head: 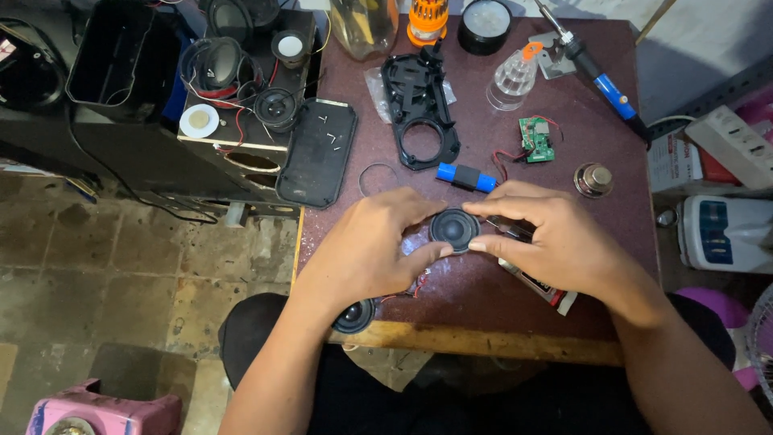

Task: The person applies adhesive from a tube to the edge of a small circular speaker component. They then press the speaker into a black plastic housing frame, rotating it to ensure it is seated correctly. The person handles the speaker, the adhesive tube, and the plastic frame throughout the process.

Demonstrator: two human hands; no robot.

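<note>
Two hands met over the middle of the dark red surface [596, 89], gripping one small round black speaker [454, 228] between them. Going from the left edge, a flat black cover panel [319, 153] lay half over that edge, with a few loose screws resting on it, likely parked there so they would not roll off. The left hand [366, 246] pinched the speaker's near left rim with thumb and fingers, probably steadying it. A second small speaker [354, 316] sat at the near edge, partly hidden under the left forearm, thin wires trailing from it. The right hand [555, 238] clasped the speaker's right rim, fingers curled over the top. Beneath that hand lay something flat and pale, mostly covered and hard to identify. Farther back sat a green circuit board [536, 138].
</note>
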